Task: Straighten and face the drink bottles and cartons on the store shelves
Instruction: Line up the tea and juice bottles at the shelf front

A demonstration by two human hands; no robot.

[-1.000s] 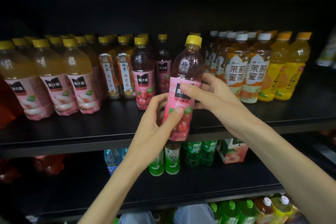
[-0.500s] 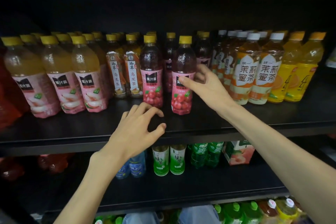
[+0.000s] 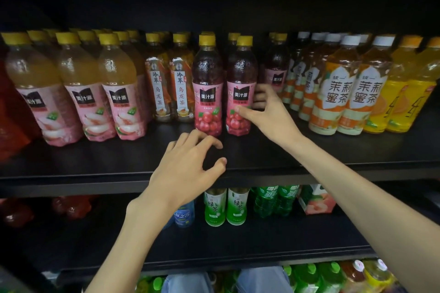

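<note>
Two dark red cherry-juice bottles with yellow caps and pink labels stand upright side by side on the upper black shelf (image 3: 95, 169), labels facing out. My right hand (image 3: 266, 112) holds the right cherry bottle (image 3: 240, 93): thumb on the label front, fingers curled round its right side. The left cherry bottle (image 3: 207, 93) stands free beside it. My left hand (image 3: 190, 162) hovers over the shelf's front edge below the two bottles, fingers loosely curved, holding nothing.
Left of the cherry bottles stand oolong tea bottles (image 3: 181, 88) and pale peach-juice bottles (image 3: 119, 93). To the right are jasmine tea bottles (image 3: 338, 93) and yellow drink bottles (image 3: 400, 97). The lower shelf holds green tea bottles (image 3: 215, 207), a water bottle (image 3: 183, 215) and a peach carton (image 3: 316, 200).
The cherry bottle came down from both hands onto the shelf beside its twin. My left hand let go and dropped to the shelf edge; my right hand stays on the bottle.
</note>
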